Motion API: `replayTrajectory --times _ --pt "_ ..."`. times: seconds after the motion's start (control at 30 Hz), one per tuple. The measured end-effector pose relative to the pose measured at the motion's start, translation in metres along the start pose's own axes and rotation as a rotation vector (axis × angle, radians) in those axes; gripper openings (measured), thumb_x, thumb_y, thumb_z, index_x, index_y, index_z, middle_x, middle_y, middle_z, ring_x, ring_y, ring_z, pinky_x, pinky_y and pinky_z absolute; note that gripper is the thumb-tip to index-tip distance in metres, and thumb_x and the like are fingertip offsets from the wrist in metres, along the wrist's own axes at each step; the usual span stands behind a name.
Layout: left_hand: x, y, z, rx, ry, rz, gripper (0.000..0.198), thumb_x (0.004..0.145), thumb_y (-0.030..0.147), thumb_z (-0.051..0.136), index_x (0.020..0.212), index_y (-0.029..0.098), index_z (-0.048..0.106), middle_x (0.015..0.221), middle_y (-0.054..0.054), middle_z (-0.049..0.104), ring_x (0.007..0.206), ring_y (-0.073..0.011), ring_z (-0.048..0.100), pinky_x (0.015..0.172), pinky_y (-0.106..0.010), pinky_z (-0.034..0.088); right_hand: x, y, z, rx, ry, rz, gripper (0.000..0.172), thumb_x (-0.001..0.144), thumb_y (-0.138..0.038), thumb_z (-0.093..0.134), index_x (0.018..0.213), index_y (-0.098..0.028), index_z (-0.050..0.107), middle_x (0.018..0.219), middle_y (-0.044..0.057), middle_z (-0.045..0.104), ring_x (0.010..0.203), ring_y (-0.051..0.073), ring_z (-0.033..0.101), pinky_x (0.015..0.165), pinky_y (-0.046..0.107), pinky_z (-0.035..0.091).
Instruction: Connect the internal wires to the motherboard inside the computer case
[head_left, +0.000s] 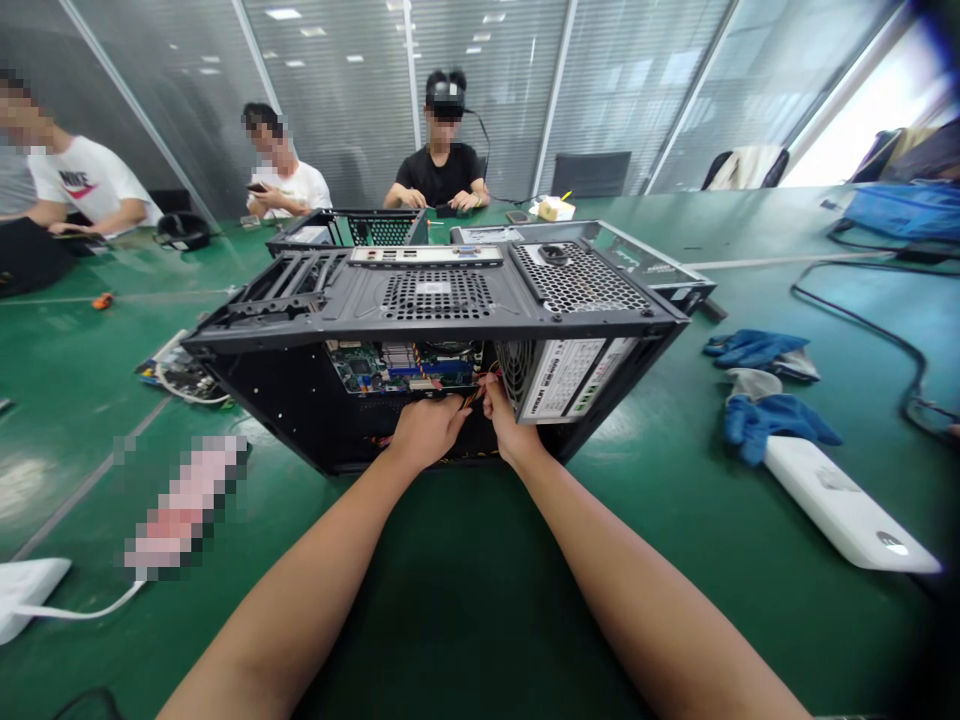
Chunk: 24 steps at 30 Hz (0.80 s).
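Observation:
A black computer case (345,310) lies on the green table with its open side facing me. Inside it I see a motherboard (375,368) and, at the right, a labelled power supply (574,378). My left hand (429,430) reaches in below the motherboard, its fingers closed round a bundle of coloured cables (471,398). Beside the power supply, my right hand (510,425) is also closed, pinching the cables near the board's lower right corner. The cable ends are mostly hidden by my fingers.
Blue work gloves (780,425) and a white power bank (847,500) lie at the right. To the left are a blurred pink object (187,505) and loose parts with cables (187,372). Other case parts (645,258) lie behind. Several people sit across the table.

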<state>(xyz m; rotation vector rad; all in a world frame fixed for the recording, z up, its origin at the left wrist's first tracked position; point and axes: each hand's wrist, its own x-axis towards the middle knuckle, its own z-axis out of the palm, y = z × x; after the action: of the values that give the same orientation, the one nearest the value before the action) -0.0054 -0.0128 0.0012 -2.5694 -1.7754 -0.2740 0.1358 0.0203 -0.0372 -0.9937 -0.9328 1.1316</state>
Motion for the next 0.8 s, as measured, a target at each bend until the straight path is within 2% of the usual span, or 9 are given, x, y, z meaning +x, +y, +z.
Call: replayTrajectory --times 0.23,0.53,0.8 --pt "0.0004 -0.0001 -0.0005 0.021 -0.002 -0.016 0.036 0.1 0.042 0.036 0.103 0.02 0.065 0.092 -0.01 0.073 0.085 -0.0254 0.07 0.072 -0.032 0.051 0.0003 -0.0034 0.0014 0.022 0.021 0.052 0.059 0.058 -0.075 0.069 0.077 -0.019 0.062 0.063 -0.003 0.046 0.057 0.009 0.039 0.051 0.025 0.032" --pt "-0.0002 0.0014 0.002 0.02 -0.015 -0.016 0.038 0.101 0.04 0.032 0.106 0.018 0.062 0.088 -0.011 0.072 0.08 -0.026 0.07 0.073 -0.034 0.051 0.0 0.0043 0.0009 0.004 0.023 0.02 0.054 0.067 -0.072 0.065 0.079 -0.02 0.062 0.064 -0.003 0.045 0.058 0.01 0.039 0.052 0.025 0.032" --pt "0.0 -0.0003 0.0028 -0.01 -0.005 -0.006 0.037 0.1 0.041 0.032 0.101 0.019 0.062 0.085 -0.01 0.072 0.08 -0.0265 0.071 0.07 -0.034 0.051 -0.001 -0.0002 0.0042 0.023 0.034 0.044 0.055 0.063 -0.073 0.067 0.077 -0.02 0.062 0.064 -0.003 0.045 0.058 0.01 0.039 0.051 0.026 0.032"
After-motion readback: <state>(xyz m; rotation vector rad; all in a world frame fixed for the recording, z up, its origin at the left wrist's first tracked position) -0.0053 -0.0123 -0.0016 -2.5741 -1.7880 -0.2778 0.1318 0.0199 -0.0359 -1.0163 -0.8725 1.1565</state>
